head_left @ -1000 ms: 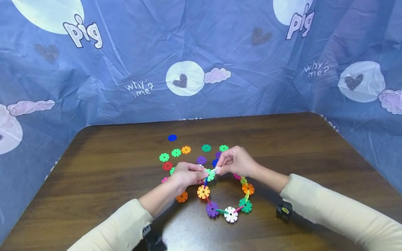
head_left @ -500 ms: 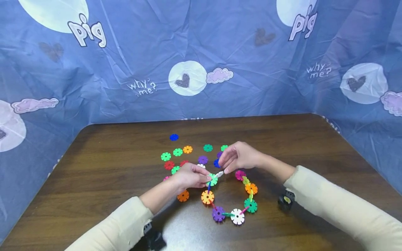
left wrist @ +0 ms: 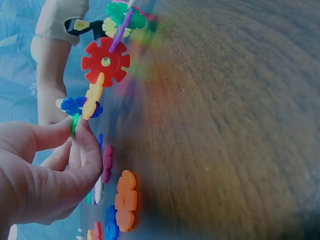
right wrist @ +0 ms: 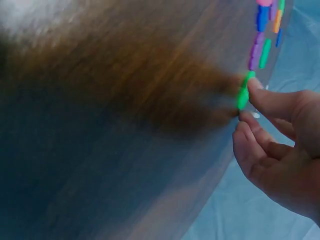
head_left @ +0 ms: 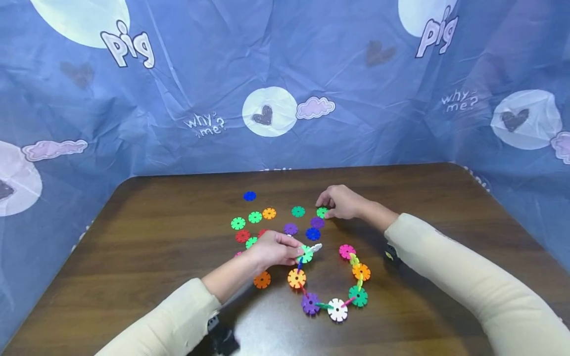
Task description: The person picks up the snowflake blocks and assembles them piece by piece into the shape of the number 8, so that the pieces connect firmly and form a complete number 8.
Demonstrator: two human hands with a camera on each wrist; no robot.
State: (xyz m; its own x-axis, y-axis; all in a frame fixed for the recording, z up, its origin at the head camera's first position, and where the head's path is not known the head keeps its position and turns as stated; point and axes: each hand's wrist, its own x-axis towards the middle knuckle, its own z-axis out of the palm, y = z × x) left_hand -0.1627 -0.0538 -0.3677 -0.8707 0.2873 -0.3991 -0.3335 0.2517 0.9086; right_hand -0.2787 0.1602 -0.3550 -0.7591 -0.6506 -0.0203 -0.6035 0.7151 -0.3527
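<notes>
My left hand (head_left: 277,248) pinches a light green notched plastic disc (head_left: 305,254) between thumb and fingers, above the table. A white disc (head_left: 315,247) is slotted into its far right side. From the green disc hangs a linked chain: blue, orange (head_left: 297,279), red, purple (head_left: 310,303), green, white (head_left: 337,310), pink, teal (head_left: 358,296), yellow, orange (head_left: 361,272), yellow-green and magenta (head_left: 347,251). It curves into a ring with a gap at the top. My right hand (head_left: 343,201) has thumb and fingertips at opposite edges of a loose green disc (right wrist: 244,91).
Beside that loose disc lie purple (head_left: 317,222), blue (head_left: 313,234) and teal (head_left: 298,211) discs. More loose discs, among them a dark blue one (head_left: 250,196) and an orange one (head_left: 262,280), are scattered left. Blue printed cloth (head_left: 200,99) walls in the table (head_left: 178,217).
My right hand has let go of the white disc, which stays slotted in the green one, and has moved up to the loose green disc. The left hand keeps its pinch.
</notes>
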